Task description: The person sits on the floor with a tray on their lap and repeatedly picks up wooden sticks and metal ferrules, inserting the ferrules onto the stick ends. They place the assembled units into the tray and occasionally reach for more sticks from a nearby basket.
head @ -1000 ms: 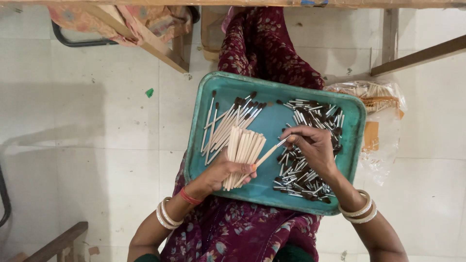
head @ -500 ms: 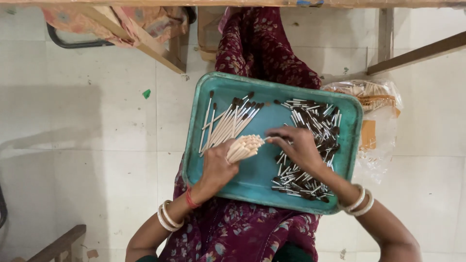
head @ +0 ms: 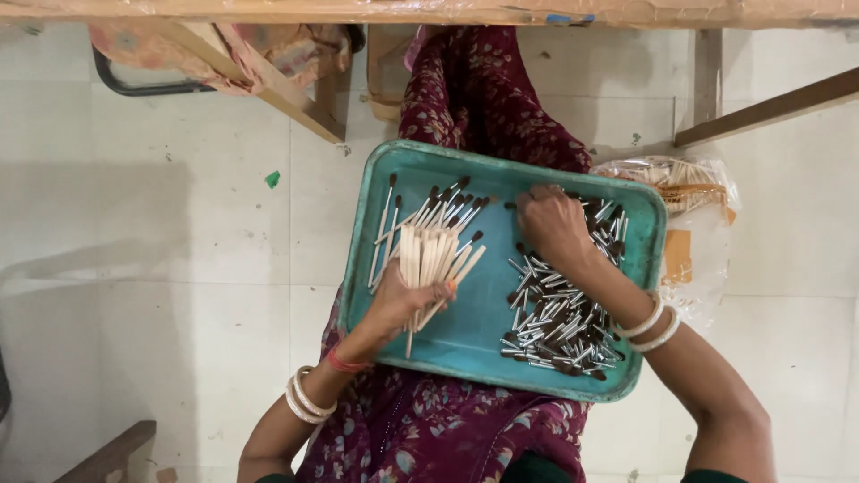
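right hand (head: 550,224) moved up onto metal pieces (head: 559,313); plastic bag (head: 689,206) beside tray (head: 483,335).

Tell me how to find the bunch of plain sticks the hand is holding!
Look at the teal tray resting on the person's lap. On its left side, the left hand grips a fanned bundle of plain wooden sticks. Unlike the dark-tipped sticks lying loose just beyond it, or the small silvery pieces heaped on the right under the right hand, these are bare, pale wood.

A small home workshop: a person sits on a pale tiled floor (head: 161,268) with a teal tray (head: 465,331) on the lap, a wooden bench (head: 429,11) overhead.
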